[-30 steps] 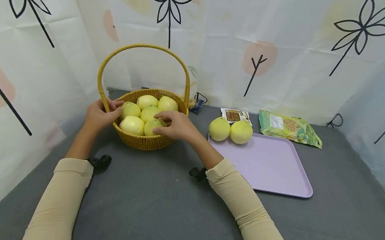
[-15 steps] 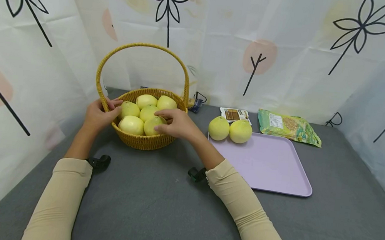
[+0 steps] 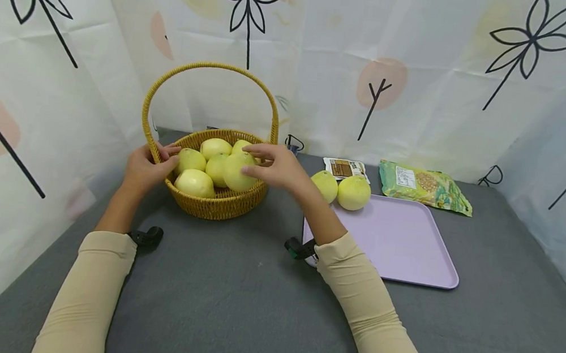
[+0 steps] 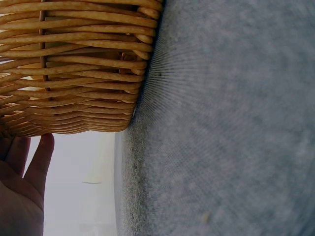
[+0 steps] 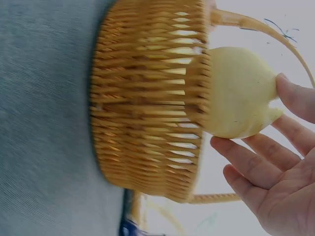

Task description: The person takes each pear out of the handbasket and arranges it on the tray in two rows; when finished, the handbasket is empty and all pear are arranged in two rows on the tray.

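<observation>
A yellow wicker basket with a tall hooped handle holds several round, pale yellow-green pears. At its left side my left hand grips the rim around the foot of the handle; the left wrist view shows fingers against the weave. My right hand pinches one pear between thumb and fingers, at the basket's right side. In the right wrist view that pear rises above the rim, its lower part hidden behind the wicker.
A lilac tray lies to the right, with two more pears at its far left corner. Behind it lie a small white-and-brown packet and a green-yellow bag. A printed curtain stands behind the grey table.
My right hand has lifted the front right pear up and to the right, baring the wicker where it lay. The left hand keeps its place on the basket.
</observation>
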Demonstrator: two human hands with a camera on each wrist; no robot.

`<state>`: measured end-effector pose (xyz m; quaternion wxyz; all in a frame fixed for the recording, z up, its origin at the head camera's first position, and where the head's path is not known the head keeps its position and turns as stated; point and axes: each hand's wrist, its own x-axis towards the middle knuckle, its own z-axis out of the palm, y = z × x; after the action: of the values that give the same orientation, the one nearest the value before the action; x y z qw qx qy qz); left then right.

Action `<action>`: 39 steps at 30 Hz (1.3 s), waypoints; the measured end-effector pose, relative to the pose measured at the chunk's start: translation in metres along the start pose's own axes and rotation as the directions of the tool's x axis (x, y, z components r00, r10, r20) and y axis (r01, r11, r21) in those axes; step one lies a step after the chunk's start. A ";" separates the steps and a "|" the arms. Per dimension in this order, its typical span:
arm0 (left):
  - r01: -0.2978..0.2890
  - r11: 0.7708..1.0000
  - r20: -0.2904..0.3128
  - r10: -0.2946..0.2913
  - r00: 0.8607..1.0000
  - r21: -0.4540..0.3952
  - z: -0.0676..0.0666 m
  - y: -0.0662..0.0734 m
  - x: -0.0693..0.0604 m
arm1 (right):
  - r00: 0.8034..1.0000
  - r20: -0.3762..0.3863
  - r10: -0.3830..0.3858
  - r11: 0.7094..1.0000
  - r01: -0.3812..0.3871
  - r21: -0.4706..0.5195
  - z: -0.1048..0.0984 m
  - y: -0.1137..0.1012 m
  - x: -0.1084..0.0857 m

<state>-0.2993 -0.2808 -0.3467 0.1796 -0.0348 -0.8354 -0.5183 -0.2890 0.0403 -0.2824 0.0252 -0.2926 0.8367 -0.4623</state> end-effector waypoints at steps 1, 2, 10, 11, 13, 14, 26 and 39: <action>0.000 1.000 0.000 0.000 1.000 -0.001 0.000 0.000 0.000 | 1.000 -0.008 0.002 1.000 -0.002 0.004 -0.004 -0.001 -0.001; 0.001 1.000 0.002 -0.001 1.000 -0.003 0.000 0.000 0.000 | 1.000 -0.014 0.003 1.000 -0.003 0.004 -0.008 -0.003 -0.003; 0.009 1.000 0.005 -0.009 1.000 -0.013 0.000 -0.001 0.000 | 0.999 0.004 0.039 0.999 -0.039 -0.036 -0.033 -0.006 -0.011; 0.011 1.000 0.004 -0.011 1.000 -0.014 0.000 -0.001 0.000 | 0.999 0.011 0.043 0.998 -0.043 -0.040 -0.035 -0.006 -0.012; 0.015 1.000 0.001 -0.015 1.000 -0.016 -0.001 -0.001 0.000 | 0.998 0.025 0.051 0.998 -0.050 -0.039 -0.037 -0.006 -0.013; 0.016 1.000 0.000 -0.016 1.000 -0.015 -0.001 -0.001 0.000 | 0.998 0.032 0.056 0.998 -0.055 -0.035 -0.037 -0.006 -0.013; 0.010 0.999 0.003 -0.010 1.000 -0.035 -0.001 -0.003 -0.003 | 0.982 0.128 0.141 0.962 -0.167 0.217 -0.034 -0.001 -0.013; -0.013 1.000 0.013 0.013 1.000 -0.027 -0.001 -0.002 -0.002 | 0.984 0.083 0.156 0.966 -0.169 0.193 -0.061 0.004 -0.034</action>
<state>-0.2980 -0.2822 -0.3489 0.1768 -0.0461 -0.8293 -0.5280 -0.2825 0.1060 -0.2585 0.1204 -0.2344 0.8059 -0.5302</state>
